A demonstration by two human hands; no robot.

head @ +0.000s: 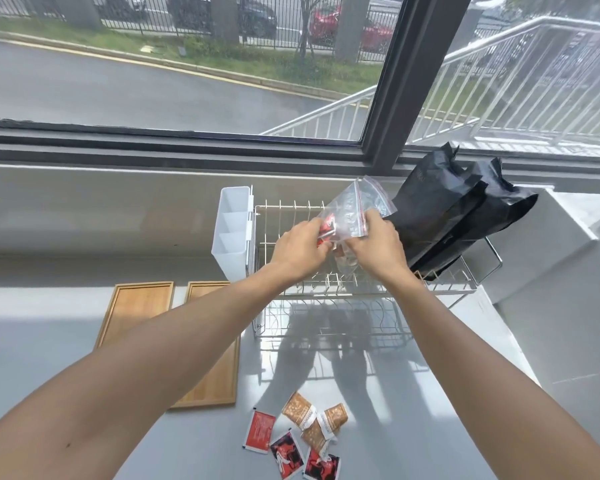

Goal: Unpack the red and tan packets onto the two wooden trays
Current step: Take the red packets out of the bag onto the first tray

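Note:
Both hands are raised above the wire rack. My right hand (374,247) grips a clear zip bag (352,211) with a red seal strip. My left hand (300,249) pinches a red packet (327,228) at the bag's mouth. On the counter near me lie three red packets (260,432) and three tan packets (298,410), loosely heaped. Two wooden trays lie side by side at the left, the left tray (136,310) and the right tray (219,379); my left forearm crosses both. No packet shows on the visible parts of either.
A white wire dish rack (329,303) stands under my hands, with a white plastic cutlery holder (232,230) on its left end. Black plastic bags (454,216) lean in the rack's right side. A window sill runs behind; a raised ledge (541,244) stands at the right.

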